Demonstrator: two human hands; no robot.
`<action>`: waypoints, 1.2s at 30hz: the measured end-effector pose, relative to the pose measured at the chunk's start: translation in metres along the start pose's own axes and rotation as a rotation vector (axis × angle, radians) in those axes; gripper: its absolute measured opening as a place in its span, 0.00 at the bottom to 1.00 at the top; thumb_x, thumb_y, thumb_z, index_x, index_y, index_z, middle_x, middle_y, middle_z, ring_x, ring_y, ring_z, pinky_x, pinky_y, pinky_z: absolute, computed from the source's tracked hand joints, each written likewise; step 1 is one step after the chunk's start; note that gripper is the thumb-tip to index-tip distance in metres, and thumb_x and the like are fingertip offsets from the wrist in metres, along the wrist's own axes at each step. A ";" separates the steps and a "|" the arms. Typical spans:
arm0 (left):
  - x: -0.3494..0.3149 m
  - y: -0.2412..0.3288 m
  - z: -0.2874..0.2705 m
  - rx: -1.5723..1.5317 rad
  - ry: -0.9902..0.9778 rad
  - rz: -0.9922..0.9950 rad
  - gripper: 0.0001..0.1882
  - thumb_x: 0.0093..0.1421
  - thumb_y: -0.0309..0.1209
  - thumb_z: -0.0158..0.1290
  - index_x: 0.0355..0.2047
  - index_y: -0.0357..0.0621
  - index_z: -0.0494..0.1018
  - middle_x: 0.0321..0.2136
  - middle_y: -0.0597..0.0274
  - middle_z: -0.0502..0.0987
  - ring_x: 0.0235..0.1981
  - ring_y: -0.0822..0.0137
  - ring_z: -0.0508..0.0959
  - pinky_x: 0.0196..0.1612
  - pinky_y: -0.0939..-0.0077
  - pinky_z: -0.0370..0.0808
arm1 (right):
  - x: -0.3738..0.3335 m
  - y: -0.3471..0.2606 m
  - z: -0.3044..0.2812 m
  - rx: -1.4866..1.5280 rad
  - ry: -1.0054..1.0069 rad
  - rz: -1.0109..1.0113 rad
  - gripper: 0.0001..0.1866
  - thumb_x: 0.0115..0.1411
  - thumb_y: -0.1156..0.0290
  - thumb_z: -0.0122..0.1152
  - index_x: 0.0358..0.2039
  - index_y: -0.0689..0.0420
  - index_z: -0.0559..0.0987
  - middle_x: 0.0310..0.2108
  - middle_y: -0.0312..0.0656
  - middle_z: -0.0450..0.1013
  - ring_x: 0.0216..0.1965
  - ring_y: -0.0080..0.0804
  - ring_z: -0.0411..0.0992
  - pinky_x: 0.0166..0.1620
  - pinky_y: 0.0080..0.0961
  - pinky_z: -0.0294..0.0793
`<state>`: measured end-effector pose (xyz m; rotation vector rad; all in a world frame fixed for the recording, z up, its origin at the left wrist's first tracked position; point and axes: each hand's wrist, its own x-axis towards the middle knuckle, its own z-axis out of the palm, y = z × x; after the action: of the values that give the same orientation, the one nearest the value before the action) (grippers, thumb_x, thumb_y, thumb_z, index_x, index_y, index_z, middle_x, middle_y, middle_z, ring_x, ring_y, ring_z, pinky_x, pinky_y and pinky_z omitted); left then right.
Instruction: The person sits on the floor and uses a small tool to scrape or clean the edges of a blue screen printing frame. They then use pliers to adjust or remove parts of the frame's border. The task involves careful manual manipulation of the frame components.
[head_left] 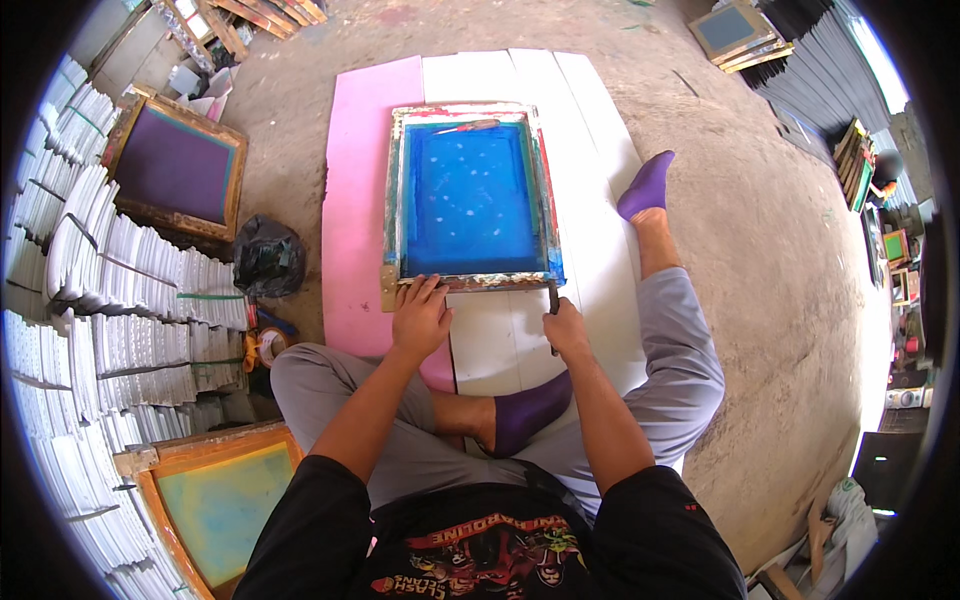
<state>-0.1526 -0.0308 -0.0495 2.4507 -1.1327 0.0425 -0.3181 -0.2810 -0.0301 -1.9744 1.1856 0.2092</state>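
A screen-printing frame (472,200) with blue mesh and a paint-stained wooden border lies flat before me. Pale spots dot its mesh. On the frame's far part rests a screwdriver-like tool (468,127) with a reddish handle. My left hand (421,316) lies on the near wooden edge, left of its middle, fingers stretched over the wood. Just below the near right corner, my right hand (567,327) is closed around a narrow dark tool (553,293). Its upper end meets or nearly meets that corner; the kind of tool cannot be made out.
Beneath the frame are pink and white boards (360,190). Bundled white stacks (130,260) line the left, beside a purple-mesh frame (175,165), a black plastic bag (268,257) and a yellow-green mesh frame (225,505). Another person (886,175) is at the far right.
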 end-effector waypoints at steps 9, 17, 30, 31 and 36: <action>-0.001 0.001 0.004 -0.010 0.019 -0.007 0.24 0.60 0.36 0.61 0.56 0.44 0.77 0.65 0.54 0.72 0.68 0.46 0.68 0.69 0.43 0.63 | 0.009 0.012 0.009 -0.145 0.144 -0.163 0.13 0.64 0.69 0.55 0.45 0.64 0.76 0.39 0.61 0.81 0.38 0.59 0.82 0.36 0.48 0.82; -0.001 0.000 0.010 -0.021 0.033 -0.005 0.25 0.58 0.35 0.63 0.56 0.44 0.77 0.65 0.54 0.72 0.68 0.45 0.69 0.68 0.42 0.64 | 0.014 0.017 -0.009 0.141 -0.073 -0.050 0.10 0.63 0.69 0.55 0.39 0.62 0.76 0.27 0.52 0.78 0.27 0.48 0.80 0.31 0.45 0.79; 0.016 0.017 -0.008 -0.085 0.092 -0.007 0.18 0.58 0.37 0.64 0.47 0.43 0.82 0.52 0.53 0.82 0.58 0.47 0.77 0.61 0.45 0.68 | -0.008 -0.008 -0.016 0.751 -0.527 0.019 0.09 0.62 0.73 0.60 0.42 0.57 0.73 0.23 0.40 0.73 0.19 0.30 0.73 0.21 0.29 0.73; 0.020 0.022 -0.014 -0.159 0.103 0.001 0.17 0.59 0.37 0.64 0.46 0.42 0.82 0.49 0.53 0.83 0.55 0.48 0.79 0.59 0.47 0.70 | -0.014 -0.019 -0.014 0.732 -0.560 -0.003 0.09 0.62 0.73 0.60 0.42 0.57 0.74 0.23 0.40 0.73 0.19 0.30 0.73 0.21 0.29 0.73; 0.022 0.038 -0.025 -0.589 0.158 -0.071 0.12 0.62 0.34 0.64 0.41 0.38 0.82 0.37 0.53 0.85 0.40 0.53 0.84 0.46 0.59 0.77 | -0.047 -0.063 0.021 0.663 -0.730 -0.052 0.09 0.63 0.73 0.60 0.43 0.58 0.74 0.23 0.40 0.74 0.19 0.29 0.73 0.20 0.30 0.72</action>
<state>-0.1619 -0.0585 -0.0079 1.9214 -0.8389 -0.1032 -0.2885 -0.2198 0.0147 -1.1774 0.6049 0.4064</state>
